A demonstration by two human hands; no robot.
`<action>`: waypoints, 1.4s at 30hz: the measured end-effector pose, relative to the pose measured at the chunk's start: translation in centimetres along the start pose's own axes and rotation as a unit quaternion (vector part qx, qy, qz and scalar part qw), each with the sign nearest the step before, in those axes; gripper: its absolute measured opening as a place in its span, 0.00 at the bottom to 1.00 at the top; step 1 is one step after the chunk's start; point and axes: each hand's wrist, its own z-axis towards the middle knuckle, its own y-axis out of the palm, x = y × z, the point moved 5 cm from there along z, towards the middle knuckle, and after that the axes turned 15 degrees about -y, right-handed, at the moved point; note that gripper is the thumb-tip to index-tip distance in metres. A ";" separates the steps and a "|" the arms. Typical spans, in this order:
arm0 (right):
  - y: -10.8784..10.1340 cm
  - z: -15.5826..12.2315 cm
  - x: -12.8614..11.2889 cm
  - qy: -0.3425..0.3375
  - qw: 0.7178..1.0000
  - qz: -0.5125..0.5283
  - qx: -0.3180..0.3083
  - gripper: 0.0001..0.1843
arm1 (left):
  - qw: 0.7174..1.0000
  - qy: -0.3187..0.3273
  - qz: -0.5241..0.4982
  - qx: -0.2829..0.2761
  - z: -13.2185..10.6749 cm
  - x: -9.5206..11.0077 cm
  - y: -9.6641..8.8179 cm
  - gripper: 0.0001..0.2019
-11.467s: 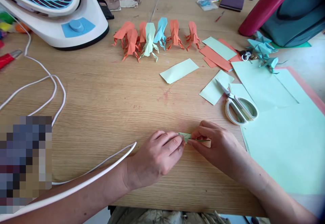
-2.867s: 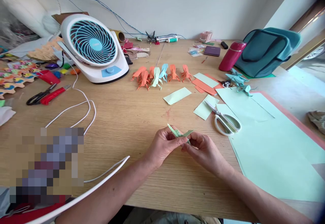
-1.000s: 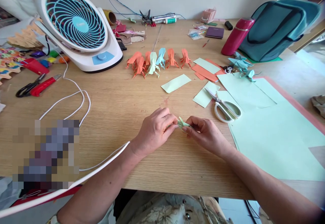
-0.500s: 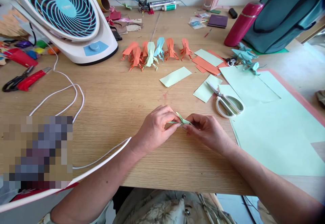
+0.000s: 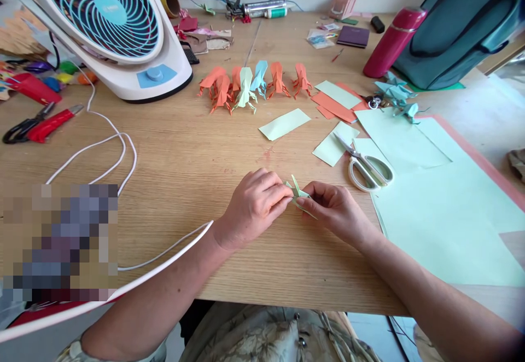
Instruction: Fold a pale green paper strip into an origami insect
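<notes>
Vs half a second back: both hands staying at the same spot near the front edge, the small folded pale-green paper piece (image 5: 297, 192) now showing one pointed flap sticking up and a thin tip trailing down-right under the right fingers. Vs about three seconds back, the piece is sitting lower, close to the tabletop

Left hand (image 5: 256, 204): fingers curled shut, fingertips pinching the left end of the piece. Right hand (image 5: 337, 214): thumb and forefinger closed on its right end, other fingers tucked. Piece sitting between the two hands, just above the light wood-grain table (image 5: 184, 159); can't tell if it's touching the wood

Paper is thin and matte with sharp creases. Just right of the hands: white-handled metal scissors (image 5: 368, 165) lying on a pale-green paper offcut, touching the edge of the large pale-green sheet (image 5: 447, 214). Further back: a flat pale-green paper strip (image 5: 284, 123), then a row of folded orange, green and blue paper insects (image 5: 248, 83)

Left side: white desk fan with blue grille (image 5: 110, 28), tilted, its white cable (image 5: 107, 146) looping across the wood. Back right: glossy magenta bottle (image 5: 391, 39) leaning on a teal fabric bag (image 5: 455, 28). Plain white wall running behind the table
</notes>
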 end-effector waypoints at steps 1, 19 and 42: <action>-0.1 0.0 -0.1 0.001 1.000 0.009 0.003 0.20 | 1.000 0.002 0.006 0.003 0.0 0.0 -0.1 0.07; 1.0 -0.6 0.4 0.088 0.950 0.298 0.017 0.17 | 0.988 0.122 0.005 0.100 -0.8 0.8 -1.5 0.09; -0.2 -0.4 -0.5 -0.016 0.983 0.158 0.088 0.18 | 0.982 -0.028 -0.158 0.099 -0.1 0.1 -1.3 0.03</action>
